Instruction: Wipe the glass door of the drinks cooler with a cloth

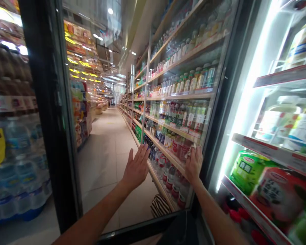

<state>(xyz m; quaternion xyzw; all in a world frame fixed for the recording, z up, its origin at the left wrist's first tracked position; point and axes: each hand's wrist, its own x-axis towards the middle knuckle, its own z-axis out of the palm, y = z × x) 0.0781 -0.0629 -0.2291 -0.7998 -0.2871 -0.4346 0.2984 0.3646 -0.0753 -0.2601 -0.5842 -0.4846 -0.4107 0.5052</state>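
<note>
Since the door fills the middle, its glass seems best worked with long, overlapping strokes and light, even pressure, so the door does not swing. The lit fridge stands at 3 to 4 o'clock; its shelf edges lie beside the right forearm, so that elbow should stay tucked in. Water bottles stand past the door's edge at 8 o'clock and may limit a swing that way. The dark frame bounds the glass at 9, 6 and 3 o'clock; strokes should ease off before it. The freest glass lies toward 11 and 12. At 7 o'clock, the left hand is spread wide and bare; I cannot tell whether it touches the glass. At 4, the right hand bunches over a small white wipe at the glass; keep that flat.
</note>
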